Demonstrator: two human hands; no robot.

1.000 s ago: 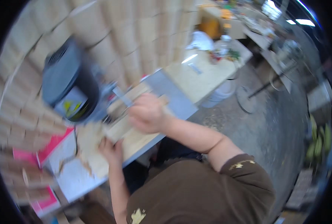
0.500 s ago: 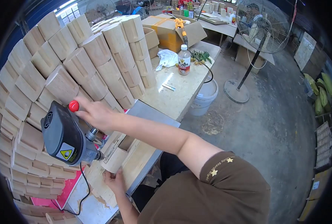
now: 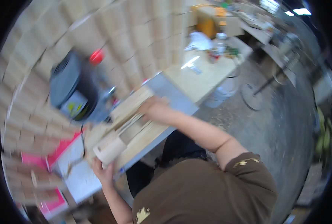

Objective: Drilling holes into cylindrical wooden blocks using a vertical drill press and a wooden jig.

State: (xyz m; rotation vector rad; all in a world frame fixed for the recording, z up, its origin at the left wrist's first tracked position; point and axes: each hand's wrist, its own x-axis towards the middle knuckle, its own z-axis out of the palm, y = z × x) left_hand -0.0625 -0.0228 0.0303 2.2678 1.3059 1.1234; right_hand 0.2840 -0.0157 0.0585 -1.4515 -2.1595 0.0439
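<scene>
- Left hand gripping the near end of a pale wooden roll at the bench's near left.
- Right hand flat on wooden boards (grip blurred, cannot tell), right of the grey machine.

Motion blur is smearing the whole view: the grey machine and the stacked wooden boxes are losing their edges. The left hand is hiding behind a pale wooden piece, its grip unclear. The right hand fingers are blurring together.
</scene>
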